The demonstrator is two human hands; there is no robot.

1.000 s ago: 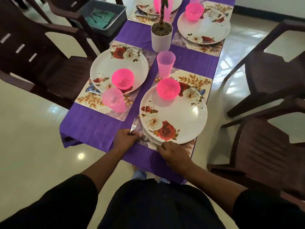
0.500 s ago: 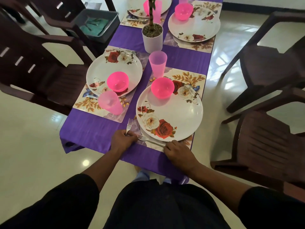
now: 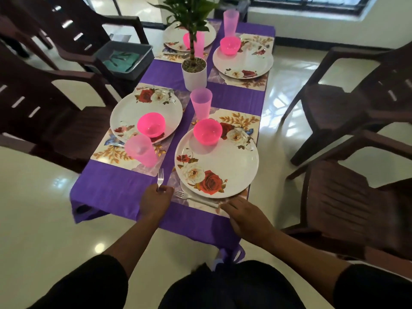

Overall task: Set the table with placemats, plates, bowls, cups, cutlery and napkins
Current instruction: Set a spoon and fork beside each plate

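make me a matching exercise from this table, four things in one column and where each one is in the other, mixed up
Things:
1. fork with tines up
2. second fork
3. near pink bowl
4. potted plant

Places:
A. on the near right plate
B. middle of the purple tablecloth
C. gripped in the left hand
D. lying on the placemat at the plate's near edge

Pairs: 1-C, 2-D, 3-A, 4-B

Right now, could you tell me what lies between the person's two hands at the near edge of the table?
In the head view, a fork lies on the placemat between the left hand, which holds another fork, and the right hand, just below the near plate.
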